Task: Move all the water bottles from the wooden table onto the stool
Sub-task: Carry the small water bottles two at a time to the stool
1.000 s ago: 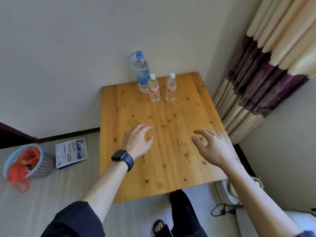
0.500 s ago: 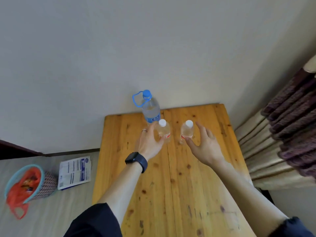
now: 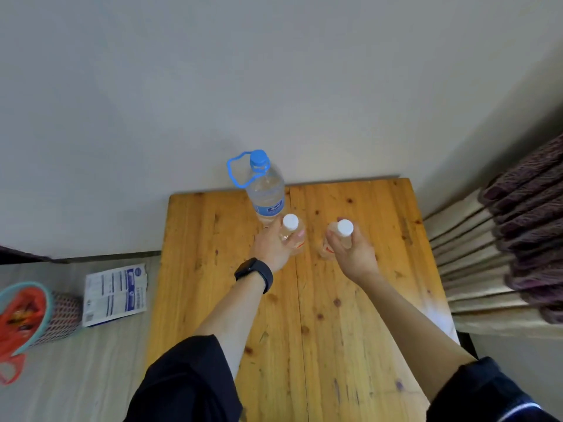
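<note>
Left hand (image 3: 272,246) grips small bottle (image 3: 292,231); right hand (image 3: 350,249) grips second bottle (image 3: 340,236); both upright, caps up.

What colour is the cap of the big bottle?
Blue: the cap of the big bottle, head view.

Two small clear bottles with white caps and red labels are held upright above the wooden table (image 3: 350,315). The left small bottle (image 3: 290,224) is wrapped by the fingers (image 3: 300,236) of the left hand (image 3: 272,248). The right small bottle (image 3: 345,228) is wrapped by the fingers of the right hand (image 3: 352,252). A large bottle (image 3: 268,193), clear with a blue cap, loop handle and label, is stood upright just beyond the left fingertips.
</note>
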Demonstrator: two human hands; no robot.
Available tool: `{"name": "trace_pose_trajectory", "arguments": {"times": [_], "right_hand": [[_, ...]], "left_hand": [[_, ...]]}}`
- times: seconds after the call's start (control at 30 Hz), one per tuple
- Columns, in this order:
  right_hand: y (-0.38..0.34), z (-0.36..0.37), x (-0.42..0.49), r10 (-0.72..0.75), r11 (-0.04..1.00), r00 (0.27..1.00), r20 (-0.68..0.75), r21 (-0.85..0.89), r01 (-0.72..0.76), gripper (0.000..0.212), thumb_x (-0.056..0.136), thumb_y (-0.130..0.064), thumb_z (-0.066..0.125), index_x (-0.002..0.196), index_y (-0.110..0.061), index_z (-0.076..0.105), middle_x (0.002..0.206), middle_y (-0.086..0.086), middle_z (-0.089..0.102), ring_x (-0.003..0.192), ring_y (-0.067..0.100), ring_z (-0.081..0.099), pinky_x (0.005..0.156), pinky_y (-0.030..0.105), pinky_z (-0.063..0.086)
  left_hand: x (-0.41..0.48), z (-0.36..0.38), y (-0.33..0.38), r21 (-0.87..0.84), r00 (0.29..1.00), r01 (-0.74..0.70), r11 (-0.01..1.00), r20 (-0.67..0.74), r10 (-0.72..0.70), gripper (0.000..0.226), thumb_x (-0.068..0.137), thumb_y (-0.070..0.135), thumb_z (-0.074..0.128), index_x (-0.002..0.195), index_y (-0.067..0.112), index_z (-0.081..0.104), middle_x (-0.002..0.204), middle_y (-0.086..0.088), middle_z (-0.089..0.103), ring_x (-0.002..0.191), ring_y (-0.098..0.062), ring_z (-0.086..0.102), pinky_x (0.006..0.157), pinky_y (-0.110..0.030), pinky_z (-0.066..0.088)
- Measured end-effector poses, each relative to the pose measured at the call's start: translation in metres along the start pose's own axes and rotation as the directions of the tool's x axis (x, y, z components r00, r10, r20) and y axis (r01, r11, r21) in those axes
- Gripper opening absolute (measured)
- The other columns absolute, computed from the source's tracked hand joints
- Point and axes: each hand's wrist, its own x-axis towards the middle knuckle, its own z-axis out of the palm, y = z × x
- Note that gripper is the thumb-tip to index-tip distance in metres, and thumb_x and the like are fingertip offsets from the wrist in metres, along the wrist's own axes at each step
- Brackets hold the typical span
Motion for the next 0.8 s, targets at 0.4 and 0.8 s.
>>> {"name": "trace_pose_trajectory", "arguments": {"times": [0.4,0.8], "right_hand": [[0.046,0.006,-0.153,-0.021,1.000,1.000,-0.013,0.019,0.021,0.033,0.093,-0.055,0.059,0.124,-0.046,0.052,0.109,-0.016,0.068,0.098,0.008,0.066,0.082,0.027,0.053],[0.113,0.058,-0.306,-0.050,0.998,0.995,0.085,-0.025,0.052,0.047,0.094,-0.047,0.058,0.137,-0.031,0.051,0.143,-0.020,0.045,0.136,0.011,0.046,0.104,0.027,0.042]], "left_hand": [[-0.163,-0.016,-0.062,-0.079,0.996,-0.006,0.997,0.090,0.013,0.049,0.088,0.058,0.058,0.133,0.039,0.054,0.120,0.024,0.061,0.111,0.002,0.056,0.087,-0.008,0.044],[-0.311,0.006,-0.122,0.063,0.982,-0.028,0.998,0.190,0.016,0.048,0.094,0.034,0.067,0.137,0.045,0.049,0.149,0.025,0.040,0.134,0.001,0.042,0.095,0.001,0.029]]}}
